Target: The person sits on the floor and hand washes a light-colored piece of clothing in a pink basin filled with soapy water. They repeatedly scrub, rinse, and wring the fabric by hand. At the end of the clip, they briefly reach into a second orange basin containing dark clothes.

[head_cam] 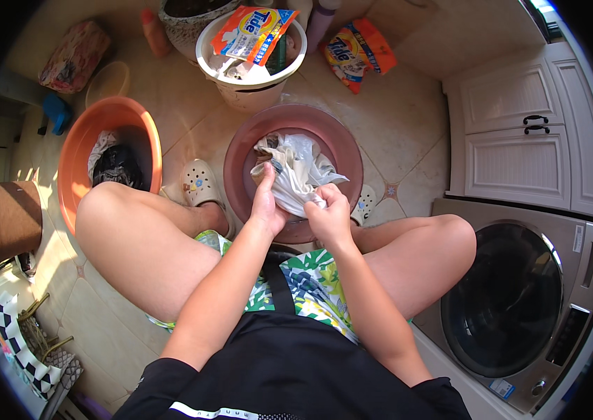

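Observation:
In front of me a dusty-pink plastic basin sits on the floor between my feet. A wet white and beige garment is bunched in and above it, with brownish and dark patches at its left end. My left hand holds the garment's left side, thumb up, its fingers partly hidden beneath the cloth. My right hand grips a pinched fold of the same cloth at its lower right edge. Some water shows at the bottom of the basin, and the cloth hides most of it.
An orange tub with dark and pale clothes stands left. Ahead, a Tide bag lies across a white bucket, with another Tide bag on the floor. A front-loading washing machine and white cabinets stand right.

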`<state>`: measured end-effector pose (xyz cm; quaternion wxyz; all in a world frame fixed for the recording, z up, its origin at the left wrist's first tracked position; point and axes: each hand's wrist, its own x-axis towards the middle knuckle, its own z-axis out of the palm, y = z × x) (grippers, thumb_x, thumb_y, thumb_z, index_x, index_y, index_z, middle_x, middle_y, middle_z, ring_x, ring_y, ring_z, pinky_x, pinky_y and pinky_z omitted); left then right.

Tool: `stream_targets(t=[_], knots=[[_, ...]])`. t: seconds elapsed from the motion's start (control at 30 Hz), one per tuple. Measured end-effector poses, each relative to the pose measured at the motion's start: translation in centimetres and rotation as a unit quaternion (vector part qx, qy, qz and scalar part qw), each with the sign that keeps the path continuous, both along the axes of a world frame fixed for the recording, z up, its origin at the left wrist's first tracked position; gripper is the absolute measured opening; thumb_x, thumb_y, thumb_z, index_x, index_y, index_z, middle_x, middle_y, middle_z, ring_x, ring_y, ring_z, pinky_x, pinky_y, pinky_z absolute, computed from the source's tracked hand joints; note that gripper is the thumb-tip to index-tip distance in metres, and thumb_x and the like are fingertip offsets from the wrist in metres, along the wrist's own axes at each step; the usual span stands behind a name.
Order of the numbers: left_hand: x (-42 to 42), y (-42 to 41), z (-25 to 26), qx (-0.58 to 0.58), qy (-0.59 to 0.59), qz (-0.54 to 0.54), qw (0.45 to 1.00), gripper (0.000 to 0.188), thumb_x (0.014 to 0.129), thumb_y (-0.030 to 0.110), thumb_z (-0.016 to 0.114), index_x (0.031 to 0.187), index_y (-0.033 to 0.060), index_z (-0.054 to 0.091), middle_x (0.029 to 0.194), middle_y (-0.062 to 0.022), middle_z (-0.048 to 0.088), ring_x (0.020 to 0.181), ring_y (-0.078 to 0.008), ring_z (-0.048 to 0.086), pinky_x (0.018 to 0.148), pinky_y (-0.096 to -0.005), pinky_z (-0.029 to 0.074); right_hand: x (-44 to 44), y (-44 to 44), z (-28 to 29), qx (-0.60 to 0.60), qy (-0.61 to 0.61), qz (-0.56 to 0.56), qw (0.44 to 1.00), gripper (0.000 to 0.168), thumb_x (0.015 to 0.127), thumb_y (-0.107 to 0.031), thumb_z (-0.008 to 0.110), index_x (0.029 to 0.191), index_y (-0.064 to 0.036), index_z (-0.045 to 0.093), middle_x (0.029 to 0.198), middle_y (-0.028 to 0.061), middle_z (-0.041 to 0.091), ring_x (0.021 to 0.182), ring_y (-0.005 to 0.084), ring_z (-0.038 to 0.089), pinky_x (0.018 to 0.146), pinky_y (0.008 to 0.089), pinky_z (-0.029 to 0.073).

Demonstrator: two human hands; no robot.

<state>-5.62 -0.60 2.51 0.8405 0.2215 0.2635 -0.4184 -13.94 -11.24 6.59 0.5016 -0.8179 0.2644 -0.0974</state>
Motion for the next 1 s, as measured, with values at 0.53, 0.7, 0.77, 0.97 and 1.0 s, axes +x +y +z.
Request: stream_targets(t=[0.53, 0.7, 0.77, 0.97, 1.0], knots=[[3.4, 1.4, 2.3, 0.476, -0.691, -0.341, 0.423, 0.081, 0.067, 0.027, 0.081, 0.138, 0.0115, 0.047, 0.148, -0.011, 0.041, 0.141, -0.0315, 0.033, 0.115, -0.047, 0.027, 5.1, -3.7, -1.7, 0.236, 0.123, -0.073, 0.961, 0.021, 0.082, -0.016, 0.061, 0.094, 0.001, 0.064, 0.081, 0.0157, 0.069, 0.077, 0.0223, 0.066, 0.073, 0.037, 0.05], [5.1, 0.2, 0.3, 0.45, -0.716, -0.378, 0.377, 0.053, 0.067, 0.027, 0.078, 0.116, 0.0112, 0.063, 0.119, -0.0073, 0.059, 0.119, -0.0274, 0.052, 0.102, -0.0447, 0.041, 7.5, -5.3, -5.8, 0.012, 0.061, -0.104, 0.993, 0.021, 0.093, -0.014, 0.06, 0.108, -0.002, 0.05, 0.09, 0.0225, 0.068, 0.084, 0.0401, 0.067, 0.076, 0.046, 0.05], [5.9, -0.2, -0.8, 0.453, -0.726, -0.364, 0.368, 0.043, 0.066, 0.026, 0.077, 0.104, 0.0096, 0.066, 0.106, -0.0064, 0.061, 0.108, -0.0279, 0.057, 0.095, -0.0439, 0.045, 8.6, -5.0, -6.2, -0.024, 0.048, -0.078, 0.995, 0.02, 0.094, -0.015, 0.059, 0.108, -0.004, 0.051, 0.09, 0.0253, 0.068, 0.088, 0.0463, 0.065, 0.076, 0.0496, 0.05], [7.3, -1.8, -2.6, 0.484, -0.587, -0.362, 0.539, 0.03, 0.065, 0.021, 0.073, 0.09, 0.0065, 0.062, 0.095, -0.0129, 0.066, 0.088, -0.0344, 0.064, 0.081, -0.0449, 0.05, 10.4, -4.1, -11.0, -0.219, 0.222, -0.101, 0.945, 0.035, 0.097, -0.042, 0.045, 0.095, -0.008, 0.057, 0.083, 0.0205, 0.068, 0.076, 0.0433, 0.066, 0.066, 0.0546, 0.051], [7.5, -1.6, -3.6, 0.457, -0.612, -0.327, 0.557, 0.032, 0.072, 0.03, 0.074, 0.089, 0.0066, 0.06, 0.094, -0.0154, 0.068, 0.087, -0.0359, 0.065, 0.078, -0.0463, 0.049, 10.7, -4.0, -11.8, -0.236, 0.232, -0.106, 0.938, 0.036, 0.097, -0.042, 0.044, 0.095, -0.009, 0.057, 0.083, 0.0201, 0.068, 0.075, 0.0422, 0.067, 0.065, 0.0539, 0.052]])
